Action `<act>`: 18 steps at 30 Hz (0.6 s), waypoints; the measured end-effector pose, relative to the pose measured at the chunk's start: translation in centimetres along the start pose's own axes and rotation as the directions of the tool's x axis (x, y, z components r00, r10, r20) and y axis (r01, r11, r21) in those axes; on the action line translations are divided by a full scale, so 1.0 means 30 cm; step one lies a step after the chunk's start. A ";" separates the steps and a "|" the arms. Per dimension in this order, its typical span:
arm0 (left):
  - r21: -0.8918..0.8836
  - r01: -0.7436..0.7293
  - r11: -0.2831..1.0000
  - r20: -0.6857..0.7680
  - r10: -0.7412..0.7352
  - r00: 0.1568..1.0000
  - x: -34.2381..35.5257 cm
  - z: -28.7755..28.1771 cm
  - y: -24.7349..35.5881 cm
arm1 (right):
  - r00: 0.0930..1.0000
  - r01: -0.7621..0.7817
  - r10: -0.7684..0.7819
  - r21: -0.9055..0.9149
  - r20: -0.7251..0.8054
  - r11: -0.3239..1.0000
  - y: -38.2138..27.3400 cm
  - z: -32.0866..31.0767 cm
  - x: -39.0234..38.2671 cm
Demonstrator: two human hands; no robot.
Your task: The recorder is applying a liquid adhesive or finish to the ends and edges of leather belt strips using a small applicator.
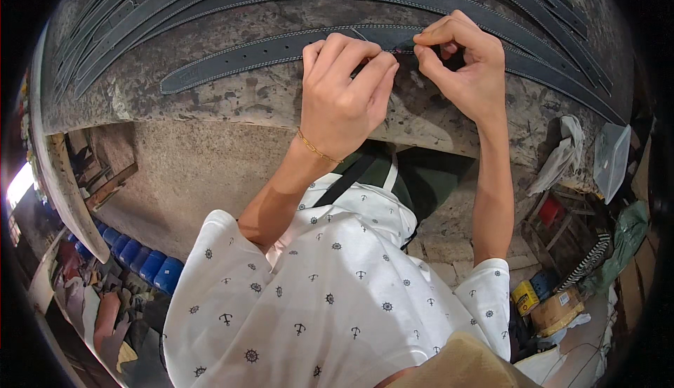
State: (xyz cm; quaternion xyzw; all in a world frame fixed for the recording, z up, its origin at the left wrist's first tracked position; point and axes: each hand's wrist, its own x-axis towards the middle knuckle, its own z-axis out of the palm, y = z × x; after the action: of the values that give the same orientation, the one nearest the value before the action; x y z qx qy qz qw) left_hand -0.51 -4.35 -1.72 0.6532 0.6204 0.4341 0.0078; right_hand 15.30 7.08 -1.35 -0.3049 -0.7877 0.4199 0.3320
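Note:
A dark leather belt (pixel 242 59) with pale stitched edges, a row of holes and a tapered end lies on the worn, stained workbench (pixel 270 107). Over its middle, my left hand (pixel 344 93) is closed, its fingers curled and their tips bent toward the leather; whatever they grip is hidden. My right hand (pixel 465 65) is closed just to the right, thumb and forefinger pinched above the same belt. What sits in that pinch is too small to make out. Between the two hands a small reddish spot shows at the belt's edge, and a thin pale thread-like line crosses the leather near my left fingers.
More stitched belts (pixel 281 0) lie in long curves across the far side of the bench. A whitish cloth (pixel 564 150) and a clear plastic container (pixel 611 158) hang at its right end. Blue containers (pixel 151 265) line the lower left; a cardboard box (pixel 558 312) stands lower right.

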 end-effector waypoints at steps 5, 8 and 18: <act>-0.011 0.000 1.000 -0.027 -0.001 1.000 -0.001 -0.006 0.003 | 1.000 -0.008 0.008 -0.001 -0.002 1.000 -0.001 0.004 0.001; -0.047 0.061 0.997 0.009 -0.060 0.998 -0.012 -0.023 0.007 | 0.999 -0.026 0.027 0.046 -0.019 0.999 -0.002 0.001 0.001; -0.502 -0.008 0.865 0.504 0.300 0.810 -0.160 0.015 0.235 | 0.952 0.018 0.273 0.913 -0.141 0.409 0.106 -0.109 0.003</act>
State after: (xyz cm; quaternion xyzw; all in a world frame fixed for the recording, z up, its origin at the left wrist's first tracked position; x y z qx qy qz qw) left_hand 6.12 -9.66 -0.81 0.7791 0.4063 0.3583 0.3156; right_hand 18.41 10.12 -2.68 -0.1913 -0.3580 0.7561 0.5134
